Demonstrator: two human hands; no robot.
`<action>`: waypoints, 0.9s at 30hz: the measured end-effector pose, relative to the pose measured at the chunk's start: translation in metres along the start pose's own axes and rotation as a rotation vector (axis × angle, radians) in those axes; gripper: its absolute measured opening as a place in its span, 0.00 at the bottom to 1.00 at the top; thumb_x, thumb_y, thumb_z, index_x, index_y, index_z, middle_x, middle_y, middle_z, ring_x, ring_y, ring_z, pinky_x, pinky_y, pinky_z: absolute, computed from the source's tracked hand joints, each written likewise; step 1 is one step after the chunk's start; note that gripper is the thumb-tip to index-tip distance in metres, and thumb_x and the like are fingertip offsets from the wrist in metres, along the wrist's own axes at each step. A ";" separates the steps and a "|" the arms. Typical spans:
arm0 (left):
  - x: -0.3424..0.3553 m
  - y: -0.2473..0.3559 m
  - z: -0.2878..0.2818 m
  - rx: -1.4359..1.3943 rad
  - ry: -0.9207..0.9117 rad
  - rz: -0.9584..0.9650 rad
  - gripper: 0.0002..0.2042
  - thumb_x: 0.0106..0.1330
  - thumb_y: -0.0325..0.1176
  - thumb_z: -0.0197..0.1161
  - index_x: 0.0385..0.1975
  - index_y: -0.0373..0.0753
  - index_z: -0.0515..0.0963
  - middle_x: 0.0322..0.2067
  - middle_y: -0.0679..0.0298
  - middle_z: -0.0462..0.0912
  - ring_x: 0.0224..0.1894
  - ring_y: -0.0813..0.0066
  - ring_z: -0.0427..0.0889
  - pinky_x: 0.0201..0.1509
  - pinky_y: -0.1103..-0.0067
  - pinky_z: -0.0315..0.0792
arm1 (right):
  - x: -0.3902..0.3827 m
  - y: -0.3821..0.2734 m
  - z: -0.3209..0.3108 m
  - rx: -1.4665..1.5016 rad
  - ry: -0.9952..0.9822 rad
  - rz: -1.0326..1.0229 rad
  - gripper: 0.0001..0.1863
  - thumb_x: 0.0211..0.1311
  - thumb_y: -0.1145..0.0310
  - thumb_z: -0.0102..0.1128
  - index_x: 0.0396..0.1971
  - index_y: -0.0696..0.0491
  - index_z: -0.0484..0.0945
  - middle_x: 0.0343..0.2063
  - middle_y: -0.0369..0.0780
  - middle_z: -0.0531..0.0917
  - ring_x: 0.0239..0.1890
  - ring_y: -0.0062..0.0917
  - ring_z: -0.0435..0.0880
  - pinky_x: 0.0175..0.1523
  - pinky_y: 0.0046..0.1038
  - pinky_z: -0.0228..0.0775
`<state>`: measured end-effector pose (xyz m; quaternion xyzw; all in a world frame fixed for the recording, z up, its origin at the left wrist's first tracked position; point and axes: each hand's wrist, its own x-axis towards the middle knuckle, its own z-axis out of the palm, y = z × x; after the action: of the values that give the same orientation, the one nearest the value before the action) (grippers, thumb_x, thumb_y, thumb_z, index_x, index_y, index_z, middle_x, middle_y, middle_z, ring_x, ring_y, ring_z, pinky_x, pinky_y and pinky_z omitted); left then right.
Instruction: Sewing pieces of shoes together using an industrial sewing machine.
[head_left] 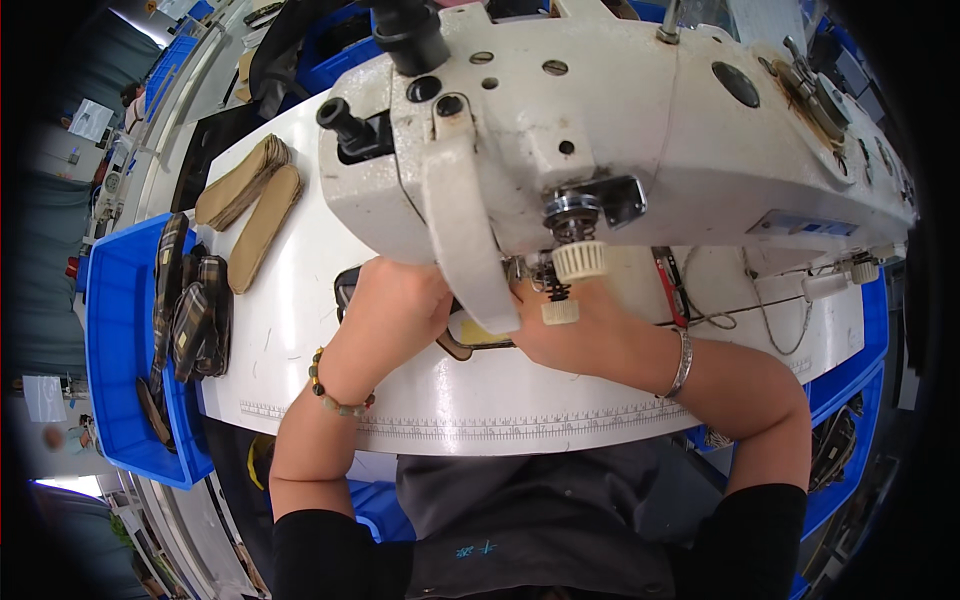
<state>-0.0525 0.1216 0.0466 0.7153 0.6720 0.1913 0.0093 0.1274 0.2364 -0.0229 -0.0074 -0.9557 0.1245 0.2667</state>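
My left hand (pixel 400 302) is curled closed under the sewing machine (pixel 600 110), its fingertips hidden behind the curved white lever (pixel 460 220). A dark-edged piece (pixel 345 290) shows beside its wrist, and a tan rounded end (pixel 455 346) sticks out below the fingers. Whether these belong to one workpiece I cannot tell. From the other side my right hand (pixel 575 325) reaches in by the needle area, its fingers mostly covered by the machine's tension knobs (pixel 580 262). Between the hands lies a small yellow patch (pixel 480 332).
Tan sole-shaped pieces (pixel 263 230) lie stacked at the table's far left. Plaid fabric pieces (pixel 200 315) hang by a blue bin (pixel 125 350) at the left edge. Right of my hands are a red-handled tool (pixel 671 288) and a loose cord (pixel 790 335). A ruler strip (pixel 480 430) runs along the front edge.
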 end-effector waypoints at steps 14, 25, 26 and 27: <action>0.002 0.022 -0.001 0.170 0.068 0.094 0.11 0.37 0.30 0.68 0.24 0.42 0.83 0.23 0.68 0.80 0.27 0.67 0.80 0.34 0.74 0.75 | 0.012 -0.026 -0.045 -0.125 0.028 -0.155 0.04 0.50 0.69 0.60 0.24 0.51 0.74 0.23 0.35 0.78 0.21 0.22 0.79 0.19 0.25 0.66; -0.009 0.006 0.019 0.071 0.105 0.057 0.11 0.48 0.26 0.70 0.34 0.42 0.85 0.30 0.63 0.84 0.31 0.64 0.84 0.33 0.72 0.77 | 0.005 -0.024 -0.044 -0.298 0.070 -0.203 0.09 0.49 0.68 0.61 0.31 0.53 0.81 0.22 0.36 0.78 0.19 0.18 0.78 0.20 0.23 0.68; -0.011 0.003 0.018 -0.007 0.040 -0.069 0.11 0.50 0.25 0.69 0.34 0.40 0.85 0.30 0.61 0.85 0.32 0.62 0.85 0.35 0.71 0.78 | 0.004 -0.024 -0.042 -0.301 0.070 -0.199 0.09 0.49 0.68 0.61 0.31 0.53 0.81 0.22 0.36 0.78 0.19 0.18 0.78 0.20 0.23 0.68; -0.011 0.000 0.020 -0.009 0.038 -0.065 0.11 0.50 0.25 0.69 0.34 0.40 0.85 0.30 0.61 0.85 0.32 0.62 0.85 0.35 0.71 0.78 | 0.003 -0.024 -0.038 -0.250 0.028 -0.135 0.11 0.49 0.69 0.61 0.33 0.55 0.81 0.18 0.36 0.77 0.16 0.20 0.77 0.19 0.25 0.68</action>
<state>-0.0470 0.1159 0.0254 0.6894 0.6940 0.2076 0.0059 0.1458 0.2222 0.0161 0.0221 -0.9582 -0.0141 0.2850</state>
